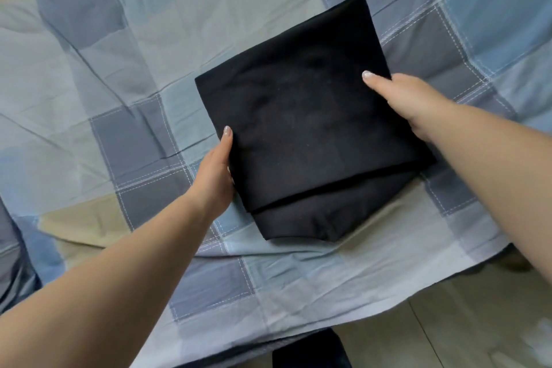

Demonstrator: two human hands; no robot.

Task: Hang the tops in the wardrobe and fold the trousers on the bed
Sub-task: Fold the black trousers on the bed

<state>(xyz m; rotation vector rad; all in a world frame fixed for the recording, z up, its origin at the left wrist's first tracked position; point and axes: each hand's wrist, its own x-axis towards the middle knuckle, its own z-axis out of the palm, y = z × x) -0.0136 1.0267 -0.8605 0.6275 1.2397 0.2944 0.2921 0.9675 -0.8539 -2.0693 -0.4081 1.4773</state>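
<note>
Squarely mid-frame, black trousers (310, 128) folded into a thick square on the checked bedsheet (104, 75). Left hand (216, 170) at eight o'clock of the bundle, thumb on top, fingers tucked beneath, gripping the edge. Right hand (409, 104) at three o'clock, thumb over the top layer, fingers hidden under, pinching that side. No label or writing legible anywhere.

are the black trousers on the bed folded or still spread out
Folded. The black trousers form a compact layered rectangle on the checked sheet, the left hand and right hand gripping opposite edges.
</note>
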